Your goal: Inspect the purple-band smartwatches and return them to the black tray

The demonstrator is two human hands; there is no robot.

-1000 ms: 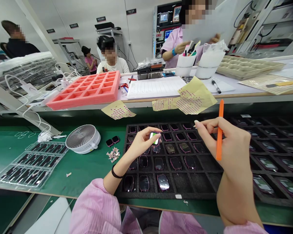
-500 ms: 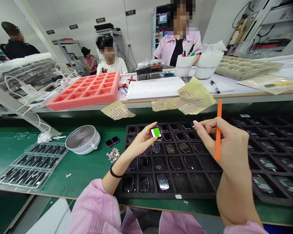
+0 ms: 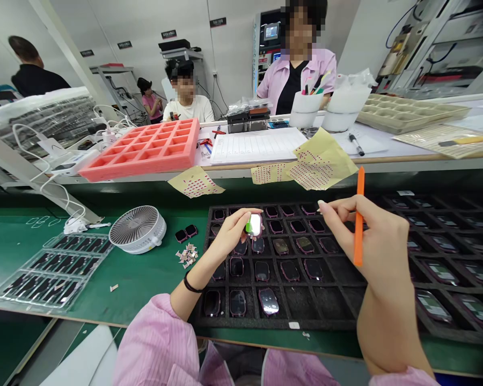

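Observation:
My left hand [image 3: 232,231] is closed on a smartwatch body [image 3: 254,225] with no strap, held above the foam tray. Its lit screen shows white with a strip of green. In my right hand [image 3: 376,230] an orange pen-like stick [image 3: 359,214] stands nearly upright, gripped between the fingers, while thumb and forefinger point left. Both hands hover over a black foam tray [image 3: 301,321], where dark watch bodies [image 3: 290,270] lie in many of the pockets. Several pockets at the lower right of this tray hold nothing.
A second watch tray [image 3: 443,246] lies at right. Left are a white fan [image 3: 137,229], two watch faces [image 3: 185,233], small pieces [image 3: 187,255] and a clear plastic tray [image 3: 50,273]. The shelf bears a pink foam tray [image 3: 145,150], papers [image 3: 257,146] and white cups [image 3: 306,107]. Co-workers are beyond.
My left hand has turned the watch, so its screen now shows mostly white instead of green, and the fingers have closed in around it. My right hand with the orange stick has hardly moved.

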